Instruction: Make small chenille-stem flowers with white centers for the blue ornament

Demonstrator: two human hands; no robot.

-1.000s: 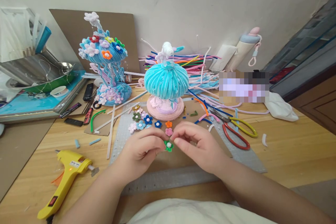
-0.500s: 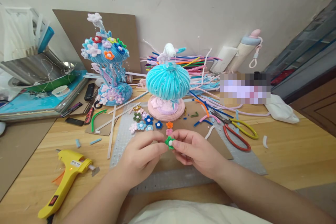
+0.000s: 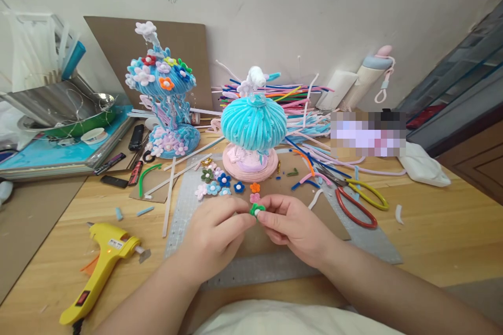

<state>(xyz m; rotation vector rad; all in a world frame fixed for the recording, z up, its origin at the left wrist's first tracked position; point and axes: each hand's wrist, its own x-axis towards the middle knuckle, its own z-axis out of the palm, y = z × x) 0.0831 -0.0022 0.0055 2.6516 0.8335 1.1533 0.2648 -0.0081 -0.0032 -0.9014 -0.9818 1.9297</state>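
Observation:
A small green pipe-cleaner flower [image 3: 257, 210] with a white centre is pinched between the fingertips of both hands. My left hand [image 3: 214, 235] grips it from the left, my right hand [image 3: 293, 225] from the right, both with fingers closed, above a grey cutting mat [image 3: 184, 204]. Just beyond my fingers lie several small loose flowers [image 3: 220, 184] in blue, orange, pink and green. Behind them stands a blue dome-shaped pipe-cleaner model [image 3: 253, 124] on a pink base.
A yellow glue gun [image 3: 104, 261] lies at the front left. A taller flowered blue model [image 3: 165, 104] stands at the back left. Red and yellow scissors [image 3: 357, 201] lie right of the mat. A heap of coloured pipe cleaners [image 3: 298, 99] lines the wall.
Both hands have lifted the green flower slightly and drawn closer around it. The right hand's fingers have turned to grip it from the side.

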